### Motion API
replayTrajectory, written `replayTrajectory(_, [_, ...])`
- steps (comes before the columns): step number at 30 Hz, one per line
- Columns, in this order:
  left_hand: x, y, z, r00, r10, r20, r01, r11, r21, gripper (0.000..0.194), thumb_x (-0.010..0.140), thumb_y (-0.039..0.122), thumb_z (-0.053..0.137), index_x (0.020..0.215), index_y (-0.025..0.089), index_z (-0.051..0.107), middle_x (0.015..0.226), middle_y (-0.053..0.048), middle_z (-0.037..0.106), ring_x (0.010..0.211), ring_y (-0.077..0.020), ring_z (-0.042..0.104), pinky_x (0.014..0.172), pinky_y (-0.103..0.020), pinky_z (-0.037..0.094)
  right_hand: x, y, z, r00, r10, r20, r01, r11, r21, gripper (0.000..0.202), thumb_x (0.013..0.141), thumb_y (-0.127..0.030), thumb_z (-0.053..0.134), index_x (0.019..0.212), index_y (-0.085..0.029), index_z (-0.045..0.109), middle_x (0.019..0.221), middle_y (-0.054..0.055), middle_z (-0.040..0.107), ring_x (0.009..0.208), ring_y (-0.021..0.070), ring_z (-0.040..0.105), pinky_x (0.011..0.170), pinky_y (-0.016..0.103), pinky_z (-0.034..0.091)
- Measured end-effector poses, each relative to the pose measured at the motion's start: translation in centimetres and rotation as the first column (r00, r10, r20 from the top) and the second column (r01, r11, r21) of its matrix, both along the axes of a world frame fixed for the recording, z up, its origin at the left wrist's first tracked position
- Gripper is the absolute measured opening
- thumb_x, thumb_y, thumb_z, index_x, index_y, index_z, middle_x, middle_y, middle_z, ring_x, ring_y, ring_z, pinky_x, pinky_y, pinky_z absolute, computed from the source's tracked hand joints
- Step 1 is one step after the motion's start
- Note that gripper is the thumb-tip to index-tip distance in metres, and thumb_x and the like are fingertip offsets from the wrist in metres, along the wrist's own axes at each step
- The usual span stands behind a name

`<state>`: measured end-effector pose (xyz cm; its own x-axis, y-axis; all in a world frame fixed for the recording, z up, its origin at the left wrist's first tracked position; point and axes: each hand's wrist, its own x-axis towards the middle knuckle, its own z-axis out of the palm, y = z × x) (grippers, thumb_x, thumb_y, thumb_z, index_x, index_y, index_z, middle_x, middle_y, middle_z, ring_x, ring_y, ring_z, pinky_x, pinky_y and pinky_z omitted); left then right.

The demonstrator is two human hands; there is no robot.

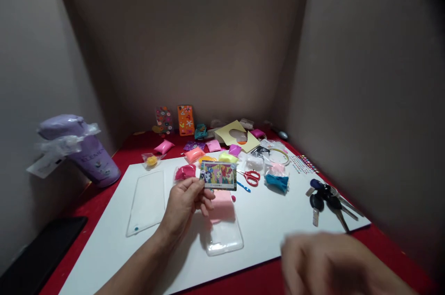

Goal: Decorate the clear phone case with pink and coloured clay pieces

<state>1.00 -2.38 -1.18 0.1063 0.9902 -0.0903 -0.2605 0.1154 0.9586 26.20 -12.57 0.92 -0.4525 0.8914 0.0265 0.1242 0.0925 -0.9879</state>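
My left hand [189,197] is closed on the left edge of a small picture card [219,175] with colourful cartoon figures, pinched between thumb and fingers. Below the card lies a clear phone case [227,238] with a pink sheet [222,209] over its upper part. A second clear phone case [148,202] rests on the white board to the left. My right hand [323,260], smeared by motion, is over the front edge at the lower right, apart from the objects; its finger state is unclear.
Red-handled scissors [251,177], a blue tool [243,187] and several clay packets lie behind the card on the white board [271,221]. Keys [325,197] sit at the right. A purple bag [93,160] stands left, a black flat object [45,248] below it.
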Motion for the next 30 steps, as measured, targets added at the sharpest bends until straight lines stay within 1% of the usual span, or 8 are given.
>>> replayTrajectory(5, [-0.1, -0.1, 0.5, 0.998, 0.061, 0.029, -0.062, 0.997, 0.039, 0.024, 0.074, 0.032, 0.063, 0.065, 0.012, 0.056, 0.053, -0.003, 0.064, 0.041, -0.0090, 0.055, 0.038, -0.017, 0.043, -3.2, 7.0, 0.4, 0.978, -0.206, -0.009, 0.206, 0.978, -0.007, 0.030, 0.081, -0.050, 0.061, 0.084, -0.021, 0.064, 0.072, 0.003, 0.058, 0.059, 0.0140, 0.053, 0.058, 0.028, 0.044])
replayTrajectory(7, [-0.1, -0.1, 0.5, 0.997, 0.063, 0.040, -0.065, 0.996, 0.062, 0.023, 0.074, 0.032, 0.064, 0.065, 0.012, 0.056, 0.054, -0.003, 0.065, 0.040, -0.0091, 0.055, 0.038, -0.017, 0.043, -4.1, 9.4, 0.0, 0.989, -0.141, -0.038, 0.136, 0.984, -0.117, 0.034, 0.083, -0.052, 0.058, 0.083, -0.018, 0.062, 0.072, 0.004, 0.059, 0.058, 0.0124, 0.052, 0.056, 0.026, 0.042])
replayTrajectory(10, [0.0, -0.1, 0.3, 0.999, 0.017, 0.044, -0.020, 0.998, 0.067, 0.022, 0.072, 0.031, 0.064, 0.067, 0.012, 0.056, 0.056, -0.003, 0.065, 0.040, -0.0100, 0.056, 0.037, -0.018, 0.042, -4.9, 11.5, -1.0, 0.977, -0.046, -0.208, 0.006, 0.982, -0.191, 0.034, 0.082, -0.050, 0.061, 0.078, -0.016, 0.058, 0.072, 0.003, 0.057, 0.060, 0.0108, 0.053, 0.053, 0.023, 0.040])
replayTrajectory(13, [0.2, -0.1, -0.1, 0.999, -0.013, 0.038, 0.011, 0.998, 0.067, 0.022, 0.073, 0.031, 0.064, 0.067, 0.012, 0.055, 0.059, -0.005, 0.067, 0.042, -0.0114, 0.058, 0.037, -0.019, 0.043, -5.6, 12.2, -2.2, 0.965, -0.055, -0.258, 0.020, 0.991, -0.134, 0.035, 0.081, -0.045, 0.063, 0.066, -0.016, 0.050, 0.056, -0.003, 0.050, 0.046, 0.0065, 0.044, 0.046, 0.020, 0.033])
replayTrajectory(17, [0.4, 0.0, -0.7, 1.000, 0.000, -0.006, 0.001, 0.996, 0.085, 0.025, 0.077, 0.035, 0.060, 0.068, 0.012, 0.057, 0.060, -0.005, 0.067, 0.043, -0.0124, 0.058, 0.038, -0.021, 0.043, -5.8, 11.9, -3.5, 0.952, -0.158, -0.262, 0.148, 0.987, -0.055, 0.034, 0.084, -0.045, 0.059, 0.067, -0.018, 0.047, 0.048, -0.006, 0.046, 0.040, 0.0066, 0.040, 0.040, 0.019, 0.025])
replayTrajectory(21, [0.2, 0.3, -1.0, 0.981, 0.174, -0.089, -0.156, 0.971, 0.183, 0.029, 0.081, 0.040, 0.057, 0.077, 0.012, 0.062, 0.057, -0.002, 0.063, 0.039, -0.0089, 0.052, 0.036, -0.019, 0.037, -4.9, 11.5, -4.1, 0.929, -0.287, -0.236, 0.316, 0.944, 0.096, 0.035, 0.087, -0.044, 0.053, 0.064, -0.018, 0.046, 0.047, -0.005, 0.048, 0.037, 0.0064, 0.037, 0.038, 0.020, 0.023])
replayTrajectory(25, [-0.2, 0.5, -1.1, 0.920, 0.337, -0.201, -0.267, 0.913, 0.309, 0.030, 0.082, 0.038, 0.057, 0.065, 0.015, 0.059, 0.051, 0.002, 0.055, 0.040, -0.0067, 0.045, 0.037, -0.018, 0.033, -4.3, 11.4, -5.0, 0.894, -0.359, -0.267, 0.408, 0.900, 0.155, 0.032, 0.087, -0.040, 0.053, 0.065, -0.019, 0.046, 0.050, -0.004, 0.050, 0.038, 0.0070, 0.039, 0.038, 0.020, 0.026])
replayTrajectory(30, [-0.1, 1.0, -0.4, 0.821, 0.443, -0.360, -0.245, 0.843, 0.479, 0.037, 0.084, 0.037, 0.053, 0.054, 0.015, 0.057, 0.051, 0.003, 0.050, 0.044, -0.0060, 0.043, 0.042, -0.018, 0.035, -4.9, 11.3, -6.4, 0.832, -0.406, -0.377, 0.498, 0.848, 0.185, 0.031, 0.086, -0.036, 0.054, 0.062, -0.019, 0.044, 0.050, -0.007, 0.037, 0.042, 0.0071, 0.035, 0.038, 0.019, 0.028])
